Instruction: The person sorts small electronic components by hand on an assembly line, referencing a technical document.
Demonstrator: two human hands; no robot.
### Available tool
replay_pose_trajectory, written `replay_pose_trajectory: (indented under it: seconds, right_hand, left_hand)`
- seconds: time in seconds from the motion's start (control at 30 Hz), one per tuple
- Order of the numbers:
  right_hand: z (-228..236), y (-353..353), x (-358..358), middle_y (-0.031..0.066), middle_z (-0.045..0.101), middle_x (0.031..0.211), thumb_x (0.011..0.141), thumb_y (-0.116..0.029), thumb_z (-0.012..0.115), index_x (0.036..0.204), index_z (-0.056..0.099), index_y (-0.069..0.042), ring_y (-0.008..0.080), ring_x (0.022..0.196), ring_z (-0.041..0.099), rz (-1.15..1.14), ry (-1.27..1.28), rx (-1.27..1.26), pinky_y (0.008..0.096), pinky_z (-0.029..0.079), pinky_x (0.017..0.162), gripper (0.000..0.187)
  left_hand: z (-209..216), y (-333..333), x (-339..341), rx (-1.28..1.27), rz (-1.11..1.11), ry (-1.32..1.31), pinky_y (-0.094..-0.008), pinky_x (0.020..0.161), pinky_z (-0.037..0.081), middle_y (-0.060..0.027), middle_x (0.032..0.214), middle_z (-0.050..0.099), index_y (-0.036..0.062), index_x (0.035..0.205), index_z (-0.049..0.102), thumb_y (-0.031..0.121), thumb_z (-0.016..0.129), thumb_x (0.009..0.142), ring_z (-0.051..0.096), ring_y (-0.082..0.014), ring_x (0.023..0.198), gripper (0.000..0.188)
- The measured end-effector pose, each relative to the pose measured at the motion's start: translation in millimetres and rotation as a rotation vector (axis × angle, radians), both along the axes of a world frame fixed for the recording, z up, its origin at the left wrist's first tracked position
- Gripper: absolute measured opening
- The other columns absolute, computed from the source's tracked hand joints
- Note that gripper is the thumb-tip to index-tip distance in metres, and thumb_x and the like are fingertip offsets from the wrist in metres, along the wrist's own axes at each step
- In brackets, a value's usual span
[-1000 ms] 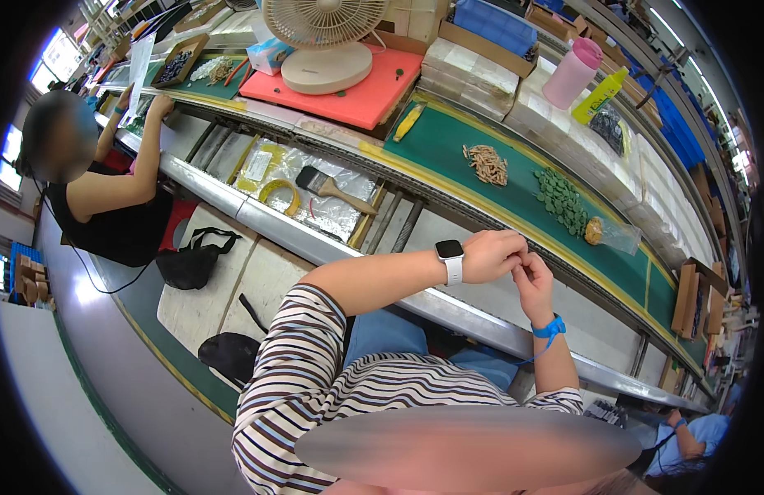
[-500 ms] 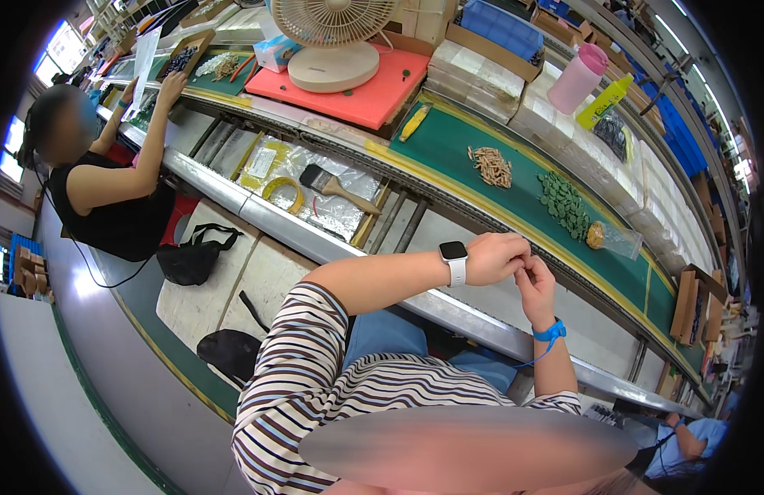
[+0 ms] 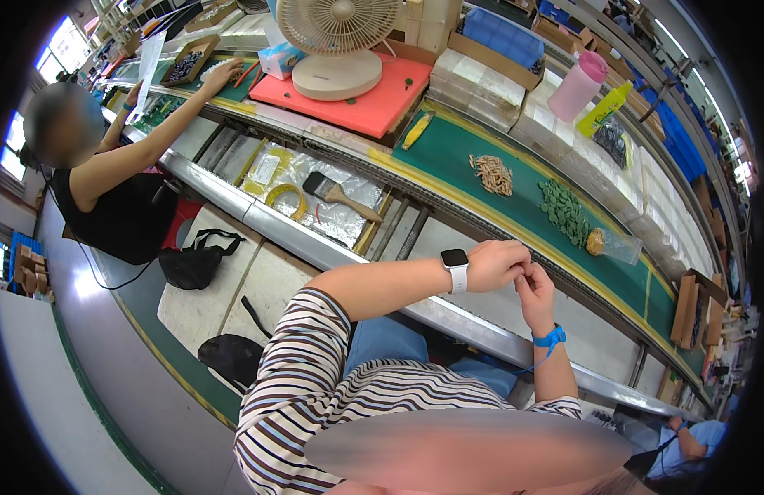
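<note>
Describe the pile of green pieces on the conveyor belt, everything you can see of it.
The pile of green pieces is a loose heap of many small, dark green, flat-looking parts, too small to tell their exact shape. It lies spread on the green belt, between a heap of tan pieces and a clear bag. No hand touches it.

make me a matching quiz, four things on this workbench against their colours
Things:
1. desk fan
2. mat under the fan
3. bottle at the back
4. small flat parts piled on the belt

Colours:
a. pink
b. dark green
c. beige
d. red-orange

Pairs: 1-c, 2-d, 3-a, 4-b
</note>
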State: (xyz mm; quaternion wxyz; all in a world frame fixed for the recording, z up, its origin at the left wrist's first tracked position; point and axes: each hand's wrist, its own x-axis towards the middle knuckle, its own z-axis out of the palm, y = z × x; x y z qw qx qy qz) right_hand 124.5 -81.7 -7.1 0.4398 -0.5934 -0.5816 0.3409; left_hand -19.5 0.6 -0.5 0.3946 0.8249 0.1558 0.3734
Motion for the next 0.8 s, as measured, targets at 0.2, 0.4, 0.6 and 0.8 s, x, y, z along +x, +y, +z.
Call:
replay_pose_trajectory:
  seconds: [0.2, 0.4, 0.6, 0.8]
  right_hand:
    - [-0.4, -0.2, -1.0, 0.0023, 0.048, 0.072, 0.078, -0.005, 0.052, 0.078, 0.052, 0.001, 0.0082, 0.065, 0.045, -0.002, 0.022, 0.005, 0.0201, 0.037, 0.058, 0.006]
    - [-4.1, -0.6, 0.0, 0.0019, 0.047, 0.071, 0.078, -0.004, 0.052, 0.076, 0.051, 0.001, 0.0077, 0.064, 0.044, -0.013, -0.006, 0.022, 0.0197, 0.036, 0.056, 0.005]
    - [-5.9, -0.2, 0.0, -0.0001, 0.044, 0.069, 0.078, -0.004, 0.052, 0.074, 0.050, 0.000, 0.0062, 0.061, 0.041, 0.017, 0.005, 0.040, 0.0186, 0.034, 0.054, 0.006]
    - [-3.9, -0.7, -3.1, -0.0010, 0.043, 0.069, 0.079, -0.003, 0.051, 0.074, 0.050, 0.000, 0.0053, 0.061, 0.040, 0.011, 0.057, 0.031, 0.0181, 0.032, 0.053, 0.006]
  left_hand:
    - [-0.2, -1.0, -1.4, -0.019, -0.011, 0.010, -0.0334, 0.059, 0.044, -0.0077, 0.075, 0.053, 0.0058, 0.078, 0.052, 0.007, 0.054, 0.070, 0.054, -0.0256, 0.070, 0.008]
    - [0.2, -1.9, -2.0, -0.059, -0.023, 0.023, -0.0338, 0.061, 0.045, -0.0085, 0.077, 0.054, 0.0055, 0.078, 0.052, 0.008, 0.054, 0.071, 0.054, -0.0267, 0.072, 0.007]
    - [-0.2, -2.2, -2.5, -0.054, -0.011, 0.043, -0.0347, 0.061, 0.045, -0.0090, 0.077, 0.054, 0.0057, 0.078, 0.052, 0.009, 0.053, 0.071, 0.054, -0.0277, 0.072, 0.007]
    - [0.9, -2.5, -4.2, -0.038, -0.013, 0.023, -0.0355, 0.060, 0.045, -0.0095, 0.077, 0.054, 0.0052, 0.078, 0.052, 0.009, 0.053, 0.072, 0.054, -0.0285, 0.071, 0.008]
